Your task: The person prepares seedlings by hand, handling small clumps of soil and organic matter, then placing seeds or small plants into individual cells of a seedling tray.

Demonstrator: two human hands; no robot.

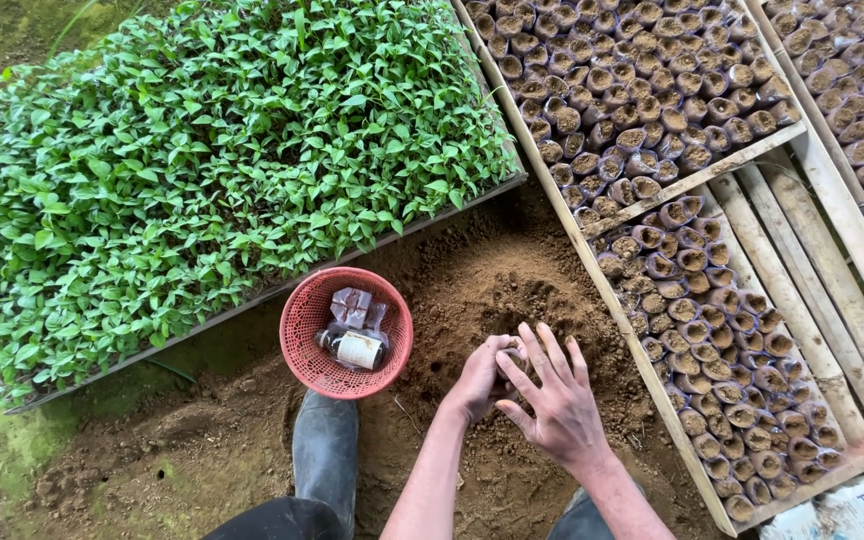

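Note:
My left hand (479,378) is curled around a small soil-filled seedling bag, mostly hidden, above a mound of loose brown soil (497,285). Against that bag rests my right hand (555,402), fingers spread and pressing on its top. Both hands hover low over the soil, just left of a wooden frame (592,270) packed with several rows of small soil-filled bags (712,330).
A red mesh basket (304,345) holding a small bottle (352,348) and folded plastic sits on the ground to the left. A dense bed of green seedlings (202,150) fills the upper left. My dark rubber boot (325,455) stands below the basket. Bamboo slats (802,290) lie at right.

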